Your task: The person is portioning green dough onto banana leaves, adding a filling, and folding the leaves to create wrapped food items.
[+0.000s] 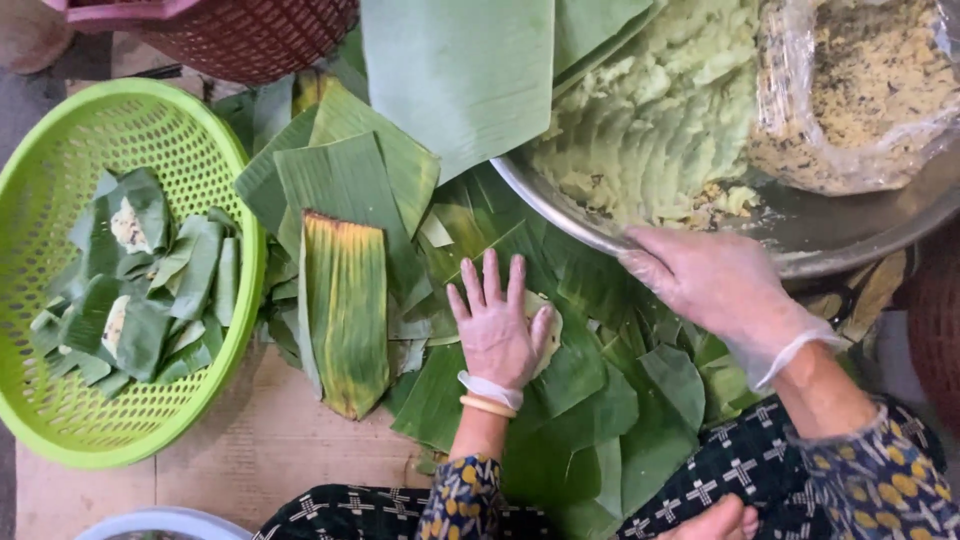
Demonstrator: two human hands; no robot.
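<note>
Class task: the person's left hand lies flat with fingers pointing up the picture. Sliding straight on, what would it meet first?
The left hand would cross more banana leaves, then probably the metal bowl; depth is unclear.

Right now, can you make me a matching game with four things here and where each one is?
Things:
1. left hand
2. right hand
3. green basket
4. clear plastic bag

Places:
A. at the rim of the metal basin
B. far left, holding leaf-wrapped parcels
C. inside the basin, filled with crumbly yellow filling
D. flat on a round of pale dough on a banana leaf

Pairs: 1-D, 2-A, 3-B, 4-C
</note>
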